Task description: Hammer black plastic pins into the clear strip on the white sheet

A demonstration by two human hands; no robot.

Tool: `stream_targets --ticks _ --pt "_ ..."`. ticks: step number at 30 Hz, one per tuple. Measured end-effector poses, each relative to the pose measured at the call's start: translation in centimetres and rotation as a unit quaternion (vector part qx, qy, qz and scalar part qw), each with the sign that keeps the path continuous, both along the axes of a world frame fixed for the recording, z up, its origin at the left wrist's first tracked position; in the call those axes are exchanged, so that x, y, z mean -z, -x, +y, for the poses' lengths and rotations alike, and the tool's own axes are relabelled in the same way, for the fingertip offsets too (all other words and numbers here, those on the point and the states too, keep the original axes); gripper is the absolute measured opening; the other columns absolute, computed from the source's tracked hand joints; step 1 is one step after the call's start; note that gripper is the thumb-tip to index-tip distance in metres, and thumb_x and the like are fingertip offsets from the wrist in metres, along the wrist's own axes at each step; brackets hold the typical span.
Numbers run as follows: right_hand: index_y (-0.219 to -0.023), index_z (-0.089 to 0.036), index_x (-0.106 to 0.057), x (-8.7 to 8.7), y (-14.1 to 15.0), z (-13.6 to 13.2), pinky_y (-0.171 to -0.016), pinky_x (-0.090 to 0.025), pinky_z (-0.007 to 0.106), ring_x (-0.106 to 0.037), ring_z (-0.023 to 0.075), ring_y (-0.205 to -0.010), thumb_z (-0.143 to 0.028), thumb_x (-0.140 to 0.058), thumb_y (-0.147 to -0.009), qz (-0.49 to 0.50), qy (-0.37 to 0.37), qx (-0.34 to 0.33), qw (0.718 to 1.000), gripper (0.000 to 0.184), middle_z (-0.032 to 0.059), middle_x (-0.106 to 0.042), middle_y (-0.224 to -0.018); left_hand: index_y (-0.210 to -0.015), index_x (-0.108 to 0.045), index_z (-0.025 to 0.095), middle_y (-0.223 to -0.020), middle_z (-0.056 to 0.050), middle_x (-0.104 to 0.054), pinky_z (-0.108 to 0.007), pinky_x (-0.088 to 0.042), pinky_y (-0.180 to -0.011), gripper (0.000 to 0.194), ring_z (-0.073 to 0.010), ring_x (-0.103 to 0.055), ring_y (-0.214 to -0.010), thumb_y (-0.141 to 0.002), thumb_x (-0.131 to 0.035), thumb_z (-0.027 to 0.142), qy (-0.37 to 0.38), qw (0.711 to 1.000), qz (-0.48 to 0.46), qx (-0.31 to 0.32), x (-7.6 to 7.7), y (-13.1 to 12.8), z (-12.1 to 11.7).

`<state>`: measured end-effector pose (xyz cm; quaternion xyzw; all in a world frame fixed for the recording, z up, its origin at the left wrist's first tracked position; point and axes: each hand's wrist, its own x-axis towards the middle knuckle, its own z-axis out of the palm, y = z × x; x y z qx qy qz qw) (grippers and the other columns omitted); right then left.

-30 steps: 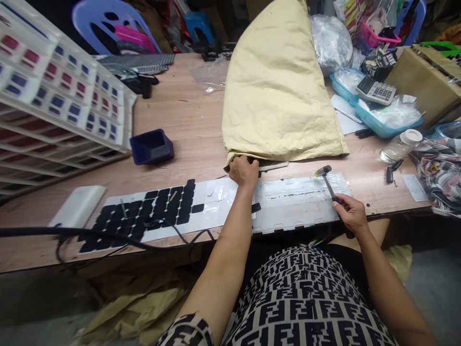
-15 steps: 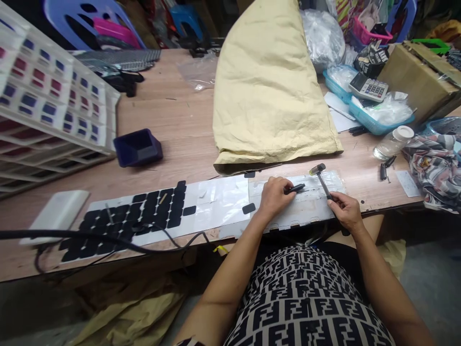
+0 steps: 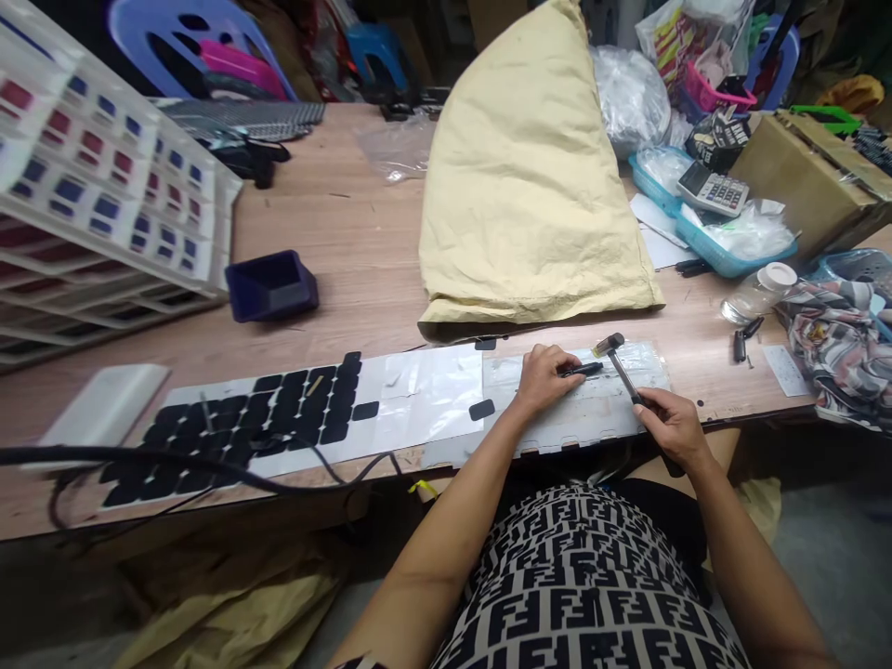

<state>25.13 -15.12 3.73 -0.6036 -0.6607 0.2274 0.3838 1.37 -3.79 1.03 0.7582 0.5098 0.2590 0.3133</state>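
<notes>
My left hand (image 3: 545, 379) is closed on a slim black piece (image 3: 589, 369), which lies low over a white taped board (image 3: 578, 409) at the table's front edge. What kind of thing the piece is, I cannot make out. In my right hand (image 3: 673, 426) is a small hammer (image 3: 625, 373), gripped by its handle. The hammer's head, with a yellowish face, is just above the far end of the black piece, a little apart from it. Left of the board, a white sheet (image 3: 432, 376) bears rows of flat black rounded pieces (image 3: 293, 400).
A big tan sack (image 3: 536, 186) lies beyond the board. To the left are a dark purple tub (image 3: 271, 286), a white crate (image 3: 125, 177) and a black cable (image 3: 229, 471). On the right stand a clear jar (image 3: 756, 295), blue baskets (image 3: 739, 251) and a cardboard box (image 3: 801, 177).
My left hand has shifted slightly right with the black piece. The hammer has tilted a little, its head moving slightly left and nearer the board. The camera view has shifted a bit.
</notes>
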Motion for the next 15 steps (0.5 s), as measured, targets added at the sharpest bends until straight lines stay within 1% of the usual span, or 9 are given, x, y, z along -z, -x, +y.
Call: stream_targets --ticks 3,6,11,15 --pt "-0.104 -0.019 -0.075 -0.5 0.3 -0.4 -0.069 -0.059 0.034 -0.07 0.0208 -0.074 -0.03 -0.066 -0.087 -0.035 -0.034 -0.019 0.999 0.023 0.0085 -0.077 -0.095 -0.092 -0.076 0.026 -0.089 0.0 -0.07 -0.041 -0.038 -0.093 0.015 -0.0241 -0.053 -0.1 -0.077 -0.077 0.03 0.002 1.0 -0.006 0.001 0.1 0.0 0.1" --pt "-0.103 -0.021 -0.075 -0.5 0.5 -0.6 -0.072 -0.06 0.036 -0.072 0.0225 -0.076 -0.03 -0.065 -0.087 -0.071 -0.048 -0.03 0.996 0.021 0.0082 -0.078 -0.092 -0.093 -0.076 0.026 -0.089 -0.001 -0.07 -0.041 -0.039 -0.092 0.016 -0.0246 -0.053 -0.1 -0.077 -0.076 0.031 0.001 1.0 -0.008 0.004 0.2 0.0 0.2" --pt "-0.103 -0.021 -0.075 -0.9 1.1 -0.5 -0.066 -0.059 0.034 -0.07 0.0204 -0.069 -0.028 -0.063 -0.088 -0.077 -0.057 -0.032 0.995 0.021 0.0083 -0.077 -0.092 -0.092 -0.077 0.027 -0.088 -0.001 -0.07 -0.042 -0.039 -0.091 0.016 -0.0245 -0.052 -0.098 -0.078 -0.076 0.031 -0.004 1.0 -0.004 0.004 0.3 0.0 0.2" --pt "-0.104 -0.021 -0.075 -1.2 1.7 -0.5 -0.065 -0.059 0.033 -0.069 0.0199 -0.068 -0.028 -0.063 -0.087 -0.071 -0.045 -0.052 0.995 0.022 0.0077 -0.077 -0.088 -0.091 -0.077 0.027 -0.088 -0.001 -0.07 -0.041 -0.039 -0.09 0.015 -0.0244 -0.053 -0.098 -0.077 -0.076 0.031 -0.001 1.0 0.001 -0.001 0.0 -0.1 0.1"
